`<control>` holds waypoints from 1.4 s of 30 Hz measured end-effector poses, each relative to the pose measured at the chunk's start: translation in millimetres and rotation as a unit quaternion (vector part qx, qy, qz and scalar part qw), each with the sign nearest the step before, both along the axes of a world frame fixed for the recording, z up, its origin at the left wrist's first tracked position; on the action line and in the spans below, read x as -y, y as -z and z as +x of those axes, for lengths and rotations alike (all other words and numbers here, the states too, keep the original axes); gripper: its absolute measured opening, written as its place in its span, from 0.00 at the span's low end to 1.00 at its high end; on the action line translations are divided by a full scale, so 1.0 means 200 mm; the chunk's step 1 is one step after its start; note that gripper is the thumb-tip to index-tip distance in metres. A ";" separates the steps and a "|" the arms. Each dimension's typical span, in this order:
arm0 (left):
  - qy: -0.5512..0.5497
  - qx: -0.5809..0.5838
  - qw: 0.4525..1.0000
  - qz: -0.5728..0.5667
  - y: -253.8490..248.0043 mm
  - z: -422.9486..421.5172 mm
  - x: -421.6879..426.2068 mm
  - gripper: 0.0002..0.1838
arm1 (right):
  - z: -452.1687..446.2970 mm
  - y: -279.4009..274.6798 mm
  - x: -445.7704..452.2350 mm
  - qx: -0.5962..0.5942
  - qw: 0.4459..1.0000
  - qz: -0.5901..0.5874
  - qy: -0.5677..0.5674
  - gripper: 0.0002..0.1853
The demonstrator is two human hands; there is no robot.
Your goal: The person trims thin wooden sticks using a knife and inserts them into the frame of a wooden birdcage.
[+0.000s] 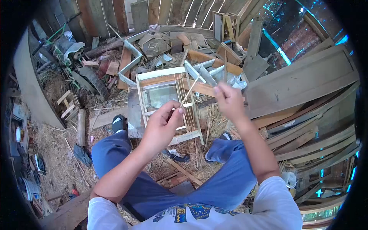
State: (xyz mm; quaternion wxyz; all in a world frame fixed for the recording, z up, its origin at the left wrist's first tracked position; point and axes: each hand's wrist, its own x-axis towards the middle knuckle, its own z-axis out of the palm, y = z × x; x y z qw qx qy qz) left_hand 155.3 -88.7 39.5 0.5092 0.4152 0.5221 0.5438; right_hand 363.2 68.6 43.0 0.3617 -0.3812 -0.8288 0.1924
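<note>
My left hand (165, 120) is closed in a pinch on a thin bamboo stick (191, 90), which slants up to the right from the fingertips. To its right, my right hand (230, 102) is raised and closed, slightly blurred. A narrow brown upright strip (225, 65) shows just above its fingers; whether the hand grips it I cannot tell. Below and beyond my hands lies a light wooden frame (172, 140) with crosspieces. Several thin bamboo strips (180, 86) run lengthwise along its right side. A grey flat panel (135, 111) lies under the frame's left part.
Wood scraps (191, 40) are heaped against the plank wall (153, 13). A dirty motorbike (82, 65) stands at the left, beside a large curved board (32, 80). Long boards (303, 86) lean at the right. Straw (50, 145) covers the ground around my feet.
</note>
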 end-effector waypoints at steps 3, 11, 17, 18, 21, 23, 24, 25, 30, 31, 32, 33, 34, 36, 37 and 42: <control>0.011 0.028 1.000 -0.010 0.01 0.02 0.00 0.10 | -0.07 0.05 0.08 0.043 0.990 0.066 -0.117 0.17; 0.009 0.002 1.000 -0.019 0.04 0.03 0.01 0.12 | -0.12 0.03 0.14 0.093 0.964 0.154 -0.194 0.22; 0.036 0.076 0.996 -0.002 0.00 0.03 0.02 0.10 | -0.10 0.03 0.01 -0.004 0.994 0.097 -0.057 0.19; 0.041 0.033 0.999 0.010 0.01 0.04 0.04 0.09 | -0.07 0.03 -0.08 0.004 0.998 0.060 -0.005 0.19; 0.047 -0.009 0.998 0.032 0.00 0.07 0.07 0.08 | 0.05 0.04 -0.18 -0.047 0.997 0.029 0.048 0.18; 0.027 0.005 0.998 0.052 -0.01 0.07 0.07 0.07 | 0.08 0.04 -0.14 -0.094 0.994 -0.014 0.044 0.17; 0.021 0.006 0.999 0.049 0.01 0.06 0.05 0.07 | 0.06 0.01 -0.08 -0.092 0.995 -0.017 0.039 0.17; 0.020 -0.003 0.999 0.044 0.02 0.04 0.04 0.07 | 0.03 -0.02 -0.01 -0.064 0.998 -0.003 -0.004 0.18; 0.008 -0.018 0.998 0.068 0.07 0.05 0.01 0.07 | -0.06 0.02 0.07 0.003 0.985 0.109 -0.136 0.16; 0.008 -0.019 0.997 0.068 0.06 0.05 0.01 0.07 | -0.08 0.02 0.09 0.001 0.985 0.109 -0.136 0.16; 0.011 -0.006 0.999 0.053 0.06 0.04 0.02 0.07 | -0.09 0.00 0.11 0.031 0.979 0.132 -0.151 0.17; 0.014 0.006 0.999 0.037 0.06 0.04 0.02 0.07 | -0.09 0.00 0.12 0.060 0.972 0.155 -0.166 0.18; 0.016 0.005 0.999 0.037 0.07 0.04 0.01 0.07 | -0.10 0.00 0.13 0.059 0.972 0.155 -0.164 0.18; 0.001 0.016 0.999 0.034 0.08 0.05 0.01 0.08 | -0.10 0.01 0.14 0.096 0.967 0.164 -0.172 0.19; 0.003 0.016 0.999 0.032 0.08 0.05 0.01 0.08 | -0.10 0.02 0.15 0.096 0.967 0.162 -0.170 0.19; 0.009 0.016 1.000 0.022 0.07 0.05 0.02 0.09 | -0.10 0.01 0.14 0.100 0.965 0.166 -0.179 0.20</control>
